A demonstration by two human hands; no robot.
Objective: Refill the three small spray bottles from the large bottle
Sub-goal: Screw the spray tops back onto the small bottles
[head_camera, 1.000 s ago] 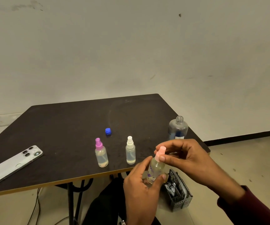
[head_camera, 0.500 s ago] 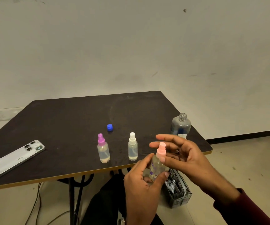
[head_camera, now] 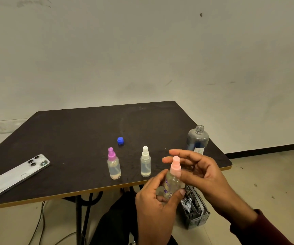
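— What has changed since a second ago?
— I see the right hand [head_camera: 204, 171] has let go of the pink spray top; a second ago its fingertips pinched it, now the fingers are spread and relaxed just behind the pink-topped bottle [head_camera: 172, 181], holding nothing.
— And the other hand?
— The left hand [head_camera: 156, 200] grips that bottle by its body, thumb and fingers curled round it, upright, off the table's [head_camera: 72, 138] near edge and above a grey basket [head_camera: 194, 214] on the floor.
— Where are the rest?
— On the table near the front edge stand the purple-topped bottle [head_camera: 114, 164] and the white-topped bottle [head_camera: 145, 162], apart from each other. Beyond them lies the blue cap [head_camera: 120, 140], alone on open dark surface. The large bottle [head_camera: 197, 140] stands uncapped close to the right edge. A phone [head_camera: 15, 175] lies at the far left.
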